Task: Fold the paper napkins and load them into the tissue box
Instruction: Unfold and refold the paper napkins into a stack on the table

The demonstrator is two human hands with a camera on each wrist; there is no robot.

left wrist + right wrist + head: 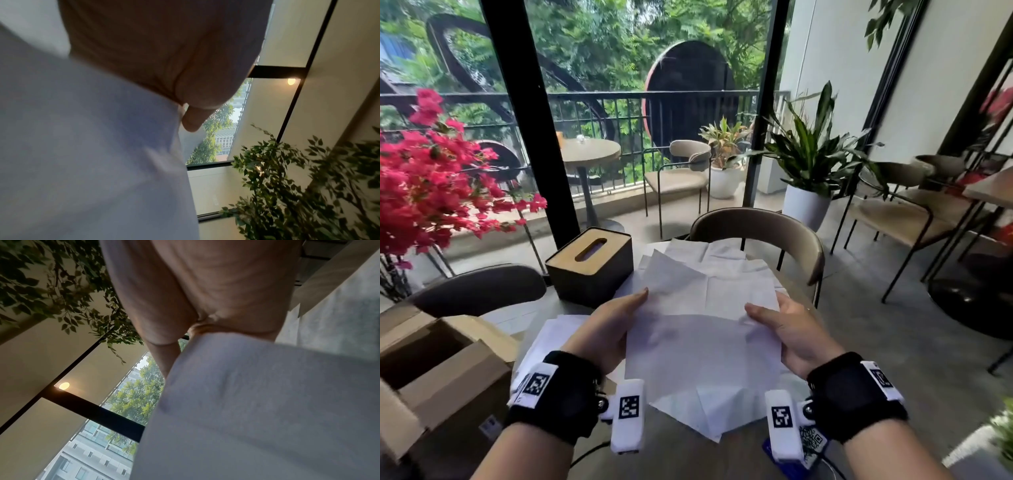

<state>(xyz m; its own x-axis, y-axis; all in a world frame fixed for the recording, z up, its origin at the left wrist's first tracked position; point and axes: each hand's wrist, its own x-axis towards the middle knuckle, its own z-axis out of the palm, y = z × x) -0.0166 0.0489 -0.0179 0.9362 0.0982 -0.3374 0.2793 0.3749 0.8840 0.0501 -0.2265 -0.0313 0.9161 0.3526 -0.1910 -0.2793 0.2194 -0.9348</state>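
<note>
A white paper napkin (702, 342) hangs lifted above the table between both hands. My left hand (613, 325) holds its left edge, thumb on top. My right hand (784, 329) pinches its right edge, where the paper is crumpled. In the left wrist view the napkin (86, 146) fills the lower left under the palm; in the right wrist view the napkin (257, 410) covers the lower right. More unfolded napkins (709, 260) lie spread behind it and a small stack (551, 335) to the left. The dark tissue box (590, 267) with a slotted wooden lid stands at the far left of the table.
An open cardboard box (438, 363) sits at the left edge. Chairs (760, 229) stand behind the table and another chair (479, 287) to the left. Pink flowers (424, 178) crowd the left. A blue QR card (808, 445) lies near my right wrist.
</note>
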